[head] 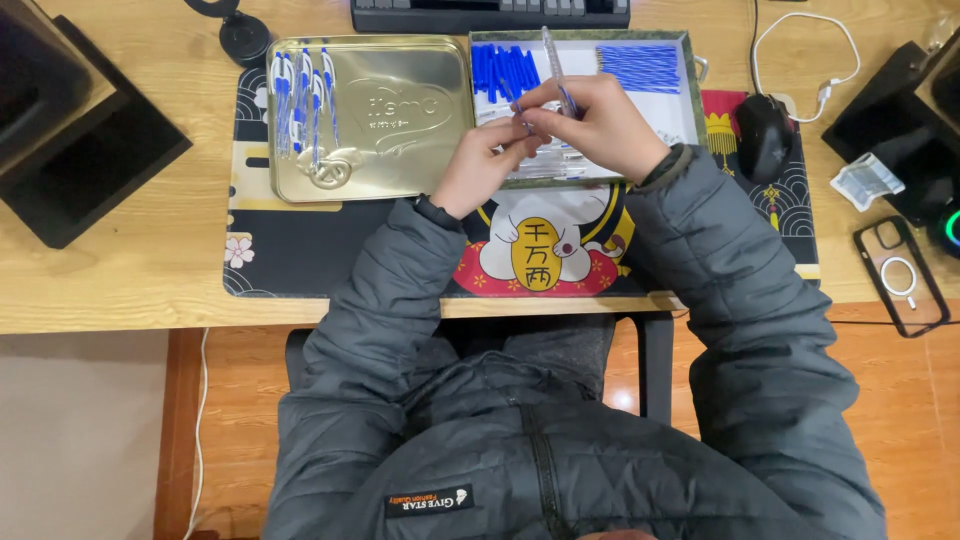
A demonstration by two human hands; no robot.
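A dark grey puffer jacket (560, 440) fills the lower centre of the frame, nearest the camera, its two sleeves reaching up toward the middle. Beneath them lies the wooden desk (120, 270), spanning the whole upper half, with a large black desk mat (300, 250) printed with a white cat figure spread across its centre. On the mat at upper left sits a gold tin lid (400, 120), holding a small row of assembled blue-and-white pens (300, 100) along its left edge. Just beside it, at upper centre, stands the open tin box (690, 90), with blue pen caps (505, 68) heaped in its left part and a stack of blue refills (640, 68) in its right part. A black mouse (763, 135) rests to the right of the box, and a clear phone case (900, 275) lies at the far right. Over the box's lower edge the left hand (480, 165) pinches a small blue pen part, fingers closed on it. The right hand (600, 125), touching the left, is clenched around a clear pen barrel (553, 60) that points up toward the top of the frame.
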